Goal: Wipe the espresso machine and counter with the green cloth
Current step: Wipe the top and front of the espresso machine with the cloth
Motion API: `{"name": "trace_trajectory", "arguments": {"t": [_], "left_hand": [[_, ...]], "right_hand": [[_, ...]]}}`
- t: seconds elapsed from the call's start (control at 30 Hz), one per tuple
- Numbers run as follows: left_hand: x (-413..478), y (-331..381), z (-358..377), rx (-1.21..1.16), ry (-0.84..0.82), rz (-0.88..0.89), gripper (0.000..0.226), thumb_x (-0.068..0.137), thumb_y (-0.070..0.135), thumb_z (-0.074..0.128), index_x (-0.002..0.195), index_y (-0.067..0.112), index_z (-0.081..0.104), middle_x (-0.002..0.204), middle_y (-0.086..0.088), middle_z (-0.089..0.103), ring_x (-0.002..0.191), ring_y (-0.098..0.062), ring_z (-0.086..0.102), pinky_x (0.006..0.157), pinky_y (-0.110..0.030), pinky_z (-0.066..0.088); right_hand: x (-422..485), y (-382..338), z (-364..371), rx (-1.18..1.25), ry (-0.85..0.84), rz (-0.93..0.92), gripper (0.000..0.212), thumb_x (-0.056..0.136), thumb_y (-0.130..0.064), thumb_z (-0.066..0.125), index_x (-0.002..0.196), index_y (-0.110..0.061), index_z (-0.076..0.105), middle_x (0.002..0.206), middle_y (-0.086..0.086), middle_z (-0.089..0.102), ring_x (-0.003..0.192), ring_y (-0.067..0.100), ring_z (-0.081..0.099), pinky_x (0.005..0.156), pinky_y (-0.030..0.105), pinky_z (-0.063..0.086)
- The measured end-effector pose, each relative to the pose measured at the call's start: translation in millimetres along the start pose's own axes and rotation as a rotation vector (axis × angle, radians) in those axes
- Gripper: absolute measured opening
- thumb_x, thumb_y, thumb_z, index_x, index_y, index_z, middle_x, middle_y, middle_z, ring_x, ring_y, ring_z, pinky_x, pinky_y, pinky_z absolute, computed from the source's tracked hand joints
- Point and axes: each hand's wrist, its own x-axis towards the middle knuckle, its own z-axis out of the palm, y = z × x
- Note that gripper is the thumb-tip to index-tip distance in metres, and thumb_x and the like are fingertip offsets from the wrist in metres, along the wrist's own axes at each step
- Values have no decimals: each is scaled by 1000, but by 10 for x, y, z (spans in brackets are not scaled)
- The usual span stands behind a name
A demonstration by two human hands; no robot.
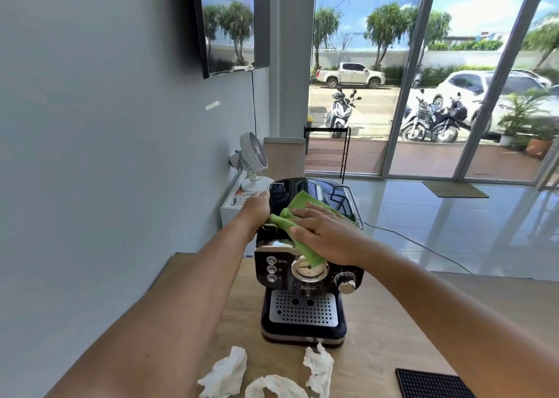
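A black and chrome espresso machine (305, 289) stands on the wooden counter (387, 337), its drip tray facing me. The green cloth (298, 213) lies spread over the machine's top and hangs down over the front edge. My right hand (326, 234) presses flat on the cloth, fingers spread, thumb hooked under its hanging end. My left hand (257, 208) grips the machine's upper left edge, fingers wrapped round the side.
Three crumpled white paper tissues (227, 373) lie on the counter in front of the machine. A black rubber mat (432, 382) sits at the front right. A white desk fan (254, 162) stands behind the machine by the wall. A power cord (423, 243) trails on the floor to the right.
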Motion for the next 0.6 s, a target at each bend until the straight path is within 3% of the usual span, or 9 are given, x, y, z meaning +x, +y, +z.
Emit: {"name": "trace_trajectory", "arguments": {"t": [0.17, 0.23, 0.33, 0.4, 0.5, 0.6], "left_hand": [[4, -31, -33, 5, 0, -23, 53, 99, 38, 27, 143, 9, 39, 148, -15, 43, 136, -32, 41, 111, -49, 34], [-8, -25, -39, -1, -6, -23, 51, 99, 38, 27, 142, 12, 41, 145, -15, 46, 132, -32, 46, 107, -48, 38], [-46, 8, -37, -25, -12, -6, 46, 101, 36, 27, 135, 13, 47, 135, -15, 54, 109, -25, 54, 93, -40, 43], [-35, -6, -27, -29, -13, -5, 45, 101, 36, 28, 132, 13, 50, 132, -14, 55, 108, -25, 54, 94, -40, 43], [3, -43, -23, -22, -16, -5, 50, 98, 41, 29, 137, 17, 47, 139, -12, 52, 125, -29, 50, 107, -51, 38], [9, -20, -12, -18, -11, -2, 48, 99, 41, 28, 134, 16, 49, 134, -11, 55, 123, -28, 52, 107, -50, 39]], "right_hand": [[342, -340, 105, -26, 3, 194, 55, 102, -43, 14, 155, -29, 19, 165, -7, 5, 151, 18, -7, 121, 47, -3], [299, -431, 152, -67, 23, 159, 55, 103, -40, 14, 155, -25, 20, 165, -5, 8, 151, 20, -5, 121, 47, -3], [-29, -433, 231, -127, 110, 21, 52, 104, -38, 19, 153, -22, 28, 163, -4, 18, 151, 17, 3, 122, 42, 0], [-266, -313, 307, -92, 200, -57, 50, 104, -41, 26, 150, -24, 34, 160, -7, 26, 150, 14, 9, 122, 39, 5], [-471, -157, 406, -37, 374, -92, 50, 100, -44, 29, 142, -25, 49, 151, -7, 43, 146, 16, 27, 118, 39, 23], [-399, -267, 502, -155, 456, -80, 44, 96, -38, 39, 131, -22, 60, 139, -3, 57, 135, 24, 46, 111, 43, 36]]}}
